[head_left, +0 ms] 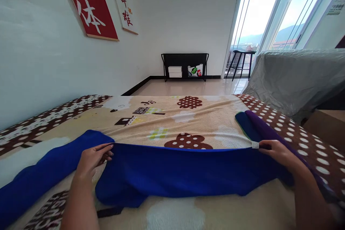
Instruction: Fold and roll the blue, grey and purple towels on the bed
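A blue cloth (178, 169) is stretched between my two hands, with its upper edge pulled nearly straight and its lower part hanging or lying in soft folds. My left hand (94, 158) pinches the upper left corner between thumb and fingers. At the other end, my right hand (272, 151) grips the upper right corner, beside a small white label (255, 145). More blue cloth (61, 158) lies to the left of my left hand; whether it is a separate piece I cannot tell. Just beyond my right hand lies a folded dark blue and purple cloth (250, 125).
Everything lies on a patterned beige and brown blanket (215, 115). A white wall with hanging scrolls (91, 10) rises at left. Past the far edge stand a black rack (185, 61) and a black stool (242, 59). Plastic-covered furniture (302, 75) and a cardboard box (326, 125) are at right.
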A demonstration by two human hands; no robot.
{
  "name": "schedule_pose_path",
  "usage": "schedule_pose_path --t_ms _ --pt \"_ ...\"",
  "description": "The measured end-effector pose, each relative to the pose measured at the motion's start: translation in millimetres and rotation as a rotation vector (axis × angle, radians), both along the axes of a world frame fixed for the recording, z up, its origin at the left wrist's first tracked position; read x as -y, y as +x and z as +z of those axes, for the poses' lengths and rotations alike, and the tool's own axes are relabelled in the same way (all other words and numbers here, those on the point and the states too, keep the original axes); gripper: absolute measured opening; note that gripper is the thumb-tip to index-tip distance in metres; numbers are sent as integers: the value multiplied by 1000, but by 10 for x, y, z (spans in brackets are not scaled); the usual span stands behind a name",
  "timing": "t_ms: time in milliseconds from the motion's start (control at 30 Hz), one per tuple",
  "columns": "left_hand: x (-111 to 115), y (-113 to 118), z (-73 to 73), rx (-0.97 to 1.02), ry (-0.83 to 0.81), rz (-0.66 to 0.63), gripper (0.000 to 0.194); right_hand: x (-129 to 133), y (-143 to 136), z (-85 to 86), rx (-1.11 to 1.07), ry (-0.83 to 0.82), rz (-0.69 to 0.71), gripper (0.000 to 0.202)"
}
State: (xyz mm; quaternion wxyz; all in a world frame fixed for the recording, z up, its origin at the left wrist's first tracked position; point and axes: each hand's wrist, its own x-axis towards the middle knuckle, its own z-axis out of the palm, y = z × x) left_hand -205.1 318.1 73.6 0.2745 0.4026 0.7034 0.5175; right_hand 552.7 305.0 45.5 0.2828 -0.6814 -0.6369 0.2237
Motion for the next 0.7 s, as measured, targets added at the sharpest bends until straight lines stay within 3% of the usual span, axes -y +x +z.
schedule_pose_path --t_ms 100,200,333,400,467,567,700 --pt "31 2 74 167 -166 30 52 25 10 65 43 7 -125 28" --pt "36 74 170 231 -133 15 51 99 -88 213 166 184 -331 24" --pt "75 241 384 243 188 145 46 313 -295 493 268 547 -530 31" --pt "109 291 491 214 381 249 45 404 -376 603 266 639 -598 33" --pt "127 298 541 194 464 311 46 425 -415 642 255 686 -614 36" --pt "94 265 452 201 326 252 44 308 -389 539 199 590 -589 43" --pt "-29 265 149 226 -26 64 32 72 -339 230 169 188 -445 38"
